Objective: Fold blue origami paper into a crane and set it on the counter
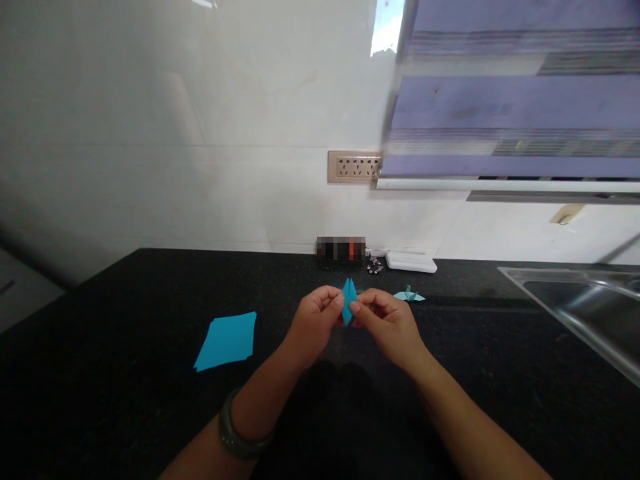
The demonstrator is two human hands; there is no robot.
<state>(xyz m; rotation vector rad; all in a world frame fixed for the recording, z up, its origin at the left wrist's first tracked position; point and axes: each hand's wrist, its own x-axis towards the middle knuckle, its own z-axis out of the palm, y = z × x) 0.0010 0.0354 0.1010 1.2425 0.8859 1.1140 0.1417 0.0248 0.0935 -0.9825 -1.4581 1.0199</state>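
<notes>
Between my two hands is a small piece of folded blue paper (349, 301), narrow and upright, with two points at its top. My left hand (316, 319) pinches its left edge between thumb and fingers. On the other edge, my right hand (390, 321) grips it the same way, thumb in front. Some fingertips are hidden behind the paper. Just beyond my right hand, a light blue folded paper crane (410, 295) rests on the counter. To the left of my left hand lies a loose stack of blue paper sheets (227, 340), its edges slightly uneven.
The black countertop (135, 400) meets a white wall at the back. A blurred dark box (341, 249), a small beaded item (375, 265) and a white flat device (411, 262) stand along it. A metal sink (590, 293) is at the right. Above hangs a purple blind (500, 103) beside a socket panel (354, 167).
</notes>
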